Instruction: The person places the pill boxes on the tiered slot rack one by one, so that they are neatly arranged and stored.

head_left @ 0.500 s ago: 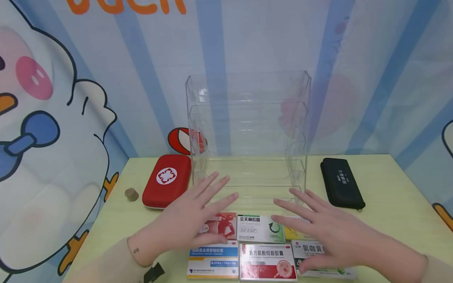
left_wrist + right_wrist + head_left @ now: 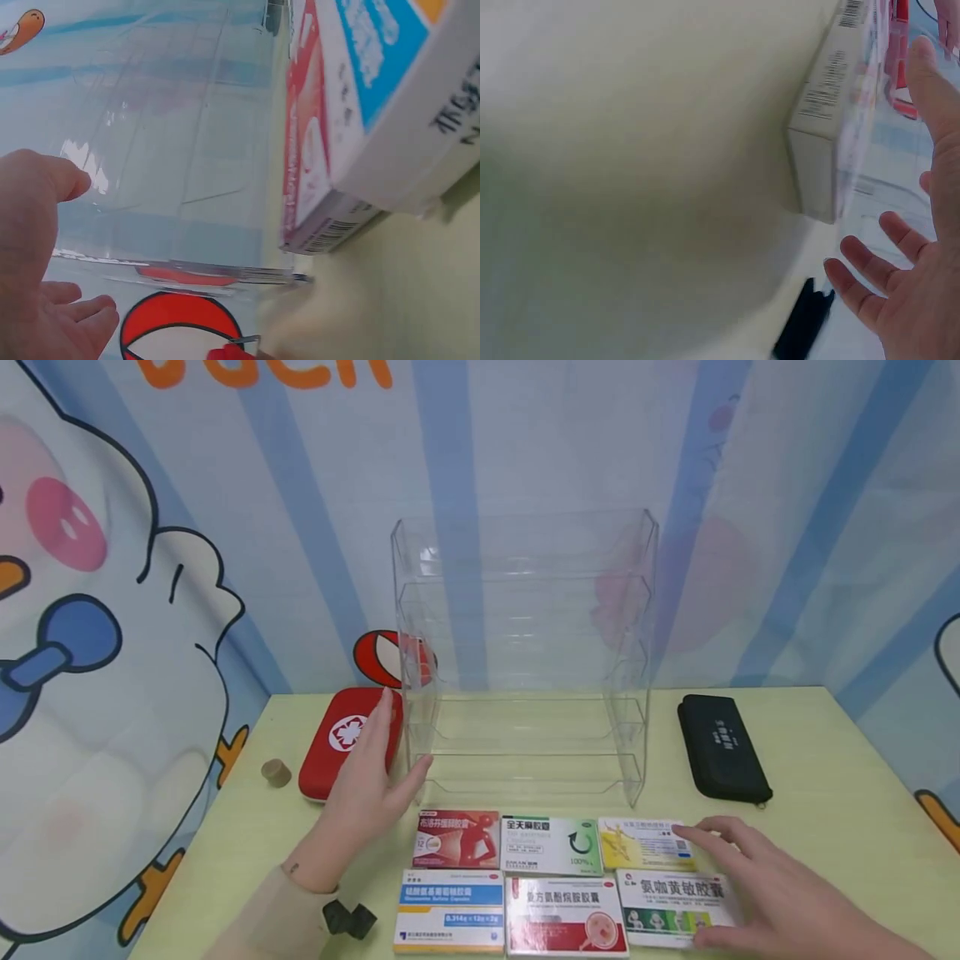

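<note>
Medicine boxes lie flat on the table in two rows. The back row holds a red box (image 2: 457,840), a white and green box (image 2: 551,845) and a yellow and white box (image 2: 647,844). In front lie a blue and white box (image 2: 450,912), a red and white box (image 2: 567,917) and a white box with a green strip (image 2: 675,908). My left hand (image 2: 367,785), fingers straight and thumb spread, is above the table by the red zip case (image 2: 318,756) and the clear tiered rack (image 2: 525,760). My right hand (image 2: 780,893) hovers at the right ends of the boxes, fingers loosely bent, holding nothing.
A black zip case (image 2: 723,748) lies right of the rack. At the far left stands a small cork-like cylinder (image 2: 276,772). Behind the table (image 2: 817,752) hangs a striped cartoon backdrop (image 2: 525,435).
My left hand has swung up and left, from over the boxes to beside the red case. The right hand has drawn right and down, uncovering the boxes.
</note>
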A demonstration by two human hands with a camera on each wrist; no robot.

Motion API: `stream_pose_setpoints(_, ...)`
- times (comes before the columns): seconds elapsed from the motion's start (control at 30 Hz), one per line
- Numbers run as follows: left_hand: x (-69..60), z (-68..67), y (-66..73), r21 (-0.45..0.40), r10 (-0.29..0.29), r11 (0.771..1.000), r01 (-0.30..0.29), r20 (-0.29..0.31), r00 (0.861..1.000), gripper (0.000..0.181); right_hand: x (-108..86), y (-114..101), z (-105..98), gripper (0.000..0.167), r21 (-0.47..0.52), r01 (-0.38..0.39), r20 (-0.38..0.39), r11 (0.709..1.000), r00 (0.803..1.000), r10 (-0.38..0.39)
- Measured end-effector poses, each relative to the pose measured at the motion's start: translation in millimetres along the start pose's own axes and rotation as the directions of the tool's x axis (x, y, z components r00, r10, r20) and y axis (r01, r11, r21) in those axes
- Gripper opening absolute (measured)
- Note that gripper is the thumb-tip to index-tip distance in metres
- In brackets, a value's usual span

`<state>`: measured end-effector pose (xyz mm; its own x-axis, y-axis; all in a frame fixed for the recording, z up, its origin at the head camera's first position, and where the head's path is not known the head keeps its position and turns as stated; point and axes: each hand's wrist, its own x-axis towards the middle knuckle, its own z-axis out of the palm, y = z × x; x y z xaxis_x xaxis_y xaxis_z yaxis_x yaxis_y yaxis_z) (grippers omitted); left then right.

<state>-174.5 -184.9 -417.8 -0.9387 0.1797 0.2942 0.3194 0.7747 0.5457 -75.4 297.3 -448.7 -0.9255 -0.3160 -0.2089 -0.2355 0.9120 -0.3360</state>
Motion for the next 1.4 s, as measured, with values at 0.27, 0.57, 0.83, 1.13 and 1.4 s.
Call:
stream_pose_setpoints(0.27,2.3,10.5,-14.8,-0.079,-0.022,0.997,0.026,0.049,0.999,0.108,2.1,16.9,16.2,0.119,0.091,-0.146,0.080,0.985,0.987,0.138)
stream_pose_setpoints(0.57,1.5,18.0,-22.0,-0.118,-0.015,0.993,0.025,0.088,0.996,0.105,3.6,26.0,18.0,0.107,0.155,-0.184,0.108,0.971,0.980,0.168)
stream_pose_setpoints(0.83,0.6,23.2,-28.8,-0.136,-0.018,0.990,0.031,0.094,0.995,0.105,2.5,23.4,11.3,0.094,0.233,-0.216,0.131,0.948,0.973,0.190)
stream_pose_setpoints(1.13,1.4,27.6,-30.3,-0.127,-0.042,0.990,0.056,0.109,0.993,0.106,1.7,26.8,-19.3,0.051,0.308,-0.041,0.030,0.951,0.999,0.033)
stream_pose_setpoints(1.4,-0.4,29.2,-30.4,-0.124,-0.085,0.987,0.100,0.123,0.989,0.109,14.7,19.2,-47.2,0.034,0.247,0.332,-0.233,0.910,0.932,-0.277)
